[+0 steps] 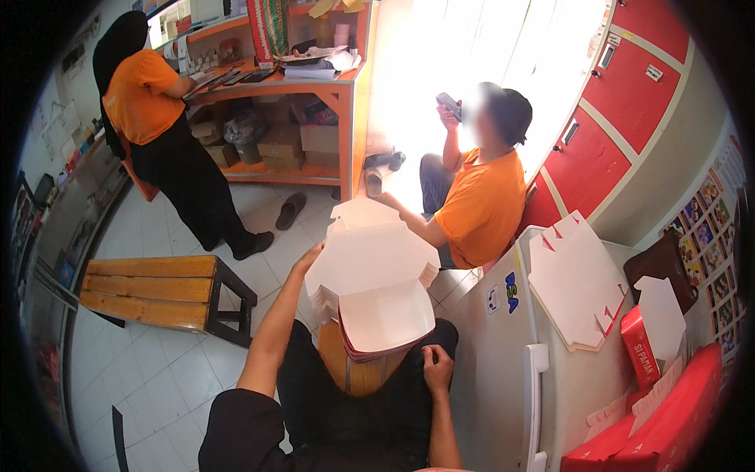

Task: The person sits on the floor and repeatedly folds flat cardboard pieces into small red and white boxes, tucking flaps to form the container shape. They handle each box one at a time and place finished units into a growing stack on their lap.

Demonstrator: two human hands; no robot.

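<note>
A stack of nested cardboard food boxes (387,318), white inside and reddish outside, stands between my legs on a wooden bench (336,363). Their lids (366,256) are unfolded and lean away from me, with several layered edges showing. My left hand (310,258) grips the left edge of these lids, its fingertips partly hidden behind the cardboard. Over my right thigh rests my right hand (437,368), fingers curled in with nothing visible in them, close to the right side of the stack but apart from it.
Flat white box blanks (578,279) and red boxes (641,346) lie on a white fridge-like cabinet (503,346) at right. Another slatted bench (149,295) stands left. One person in orange (484,197) sits ahead holding a phone (449,105); another (138,98) stands at an orange counter (346,102).
</note>
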